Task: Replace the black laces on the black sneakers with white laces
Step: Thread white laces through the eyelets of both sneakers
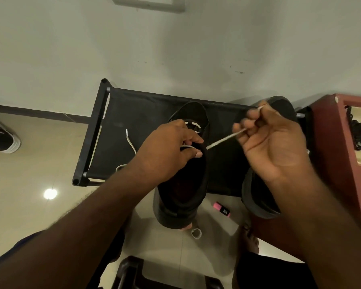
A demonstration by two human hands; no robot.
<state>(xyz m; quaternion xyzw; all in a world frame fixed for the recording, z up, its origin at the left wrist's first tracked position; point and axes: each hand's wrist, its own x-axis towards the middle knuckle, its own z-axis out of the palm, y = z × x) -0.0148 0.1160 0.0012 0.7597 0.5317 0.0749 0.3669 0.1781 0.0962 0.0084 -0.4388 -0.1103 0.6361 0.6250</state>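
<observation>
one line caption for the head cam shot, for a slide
Relacing: the right hand holds a white lace taut from the black sneaker gripped by the left hand on a black rack.

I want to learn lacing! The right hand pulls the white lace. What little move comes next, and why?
Probably the right hand brings the tip back to the next eyelet: the white lace runs taut from the sneaker, which the left hand grips, and only front rows look laced.

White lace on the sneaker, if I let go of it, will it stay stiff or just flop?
Probably flops: the white lace runs straight only where the right hand pulls it taut, while its free end lies curved on the rack. It looks thin and light, so it should hardly shift the sneaker.
</observation>
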